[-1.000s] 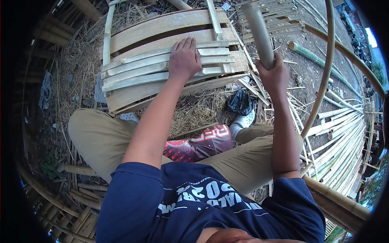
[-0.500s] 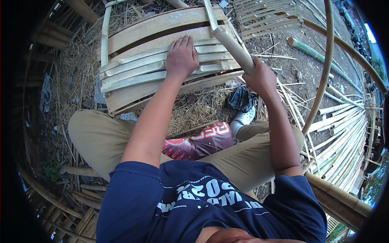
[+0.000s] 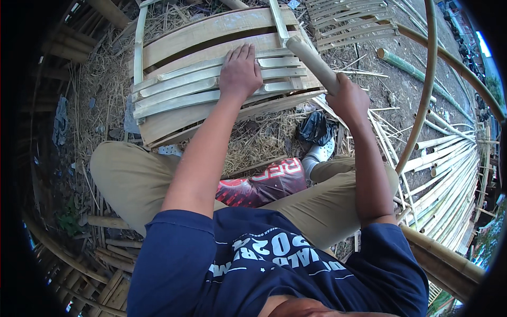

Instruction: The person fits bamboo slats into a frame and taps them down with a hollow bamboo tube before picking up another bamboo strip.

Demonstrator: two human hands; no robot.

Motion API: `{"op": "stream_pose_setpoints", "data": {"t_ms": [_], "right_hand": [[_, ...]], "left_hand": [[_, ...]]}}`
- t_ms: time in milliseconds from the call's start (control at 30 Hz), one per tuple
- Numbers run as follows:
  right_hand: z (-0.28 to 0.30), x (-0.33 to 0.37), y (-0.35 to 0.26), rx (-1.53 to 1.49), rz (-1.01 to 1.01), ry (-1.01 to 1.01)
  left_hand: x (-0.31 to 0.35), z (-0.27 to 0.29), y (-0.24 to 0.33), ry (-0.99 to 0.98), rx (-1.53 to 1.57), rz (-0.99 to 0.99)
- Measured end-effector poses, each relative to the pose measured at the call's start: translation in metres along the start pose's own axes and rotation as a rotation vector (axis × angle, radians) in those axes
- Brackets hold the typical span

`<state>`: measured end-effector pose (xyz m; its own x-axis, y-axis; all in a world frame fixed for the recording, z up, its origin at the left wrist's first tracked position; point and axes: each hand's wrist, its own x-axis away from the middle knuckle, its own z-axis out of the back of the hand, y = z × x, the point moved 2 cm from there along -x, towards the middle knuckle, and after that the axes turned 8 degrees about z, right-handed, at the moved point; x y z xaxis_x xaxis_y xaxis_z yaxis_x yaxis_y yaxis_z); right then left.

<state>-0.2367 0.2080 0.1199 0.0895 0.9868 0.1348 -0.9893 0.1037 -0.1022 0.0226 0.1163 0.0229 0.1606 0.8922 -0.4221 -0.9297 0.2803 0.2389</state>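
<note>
My left hand lies flat with its fingers stretched out across several pale split bamboo strips. The strips run side by side over a low platform of wooden boards. My right hand is wrapped round the lower end of a thick, pale round stick, possibly bamboo. The stick slants up and to the left, its far end above the right end of the strips, near an upright bamboo strip. Whether the stick touches anything is unclear.
Straw and bamboo scraps cover the ground. A slatted bamboo panel lies at the far right, with a green bamboo pole beyond it. Many bamboo poles are stacked on the right, behind a curved upright pole. A black plastic bag lies near my foot.
My right hand and the stick have shifted slightly to the right. My left hand stays pressed on the strips, and the view has drifted a little.
</note>
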Motion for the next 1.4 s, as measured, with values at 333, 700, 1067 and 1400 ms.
{"op": "stream_pose_setpoints", "data": {"t_ms": [333, 700, 1067, 1400], "right_hand": [[-0.004, 0.01, 0.004, -0.043, 0.048, 0.109], [-0.017, 0.01, 0.003, -0.002, 0.084, 0.054], [-0.012, 0.012, 0.002, -0.034, 0.093, 0.084], [-0.008, 0.011, 0.013, -0.025, 0.136, 0.015]], "left_hand": [[0.003, 0.003, 0.004, -0.013, 0.004, 0.013], [0.005, 0.0, 0.005, -0.013, 0.013, 0.019], [0.002, 0.003, 0.003, 0.011, 0.015, 0.008], [0.002, 0.005, 0.008, 0.011, 0.03, 0.007]]}}
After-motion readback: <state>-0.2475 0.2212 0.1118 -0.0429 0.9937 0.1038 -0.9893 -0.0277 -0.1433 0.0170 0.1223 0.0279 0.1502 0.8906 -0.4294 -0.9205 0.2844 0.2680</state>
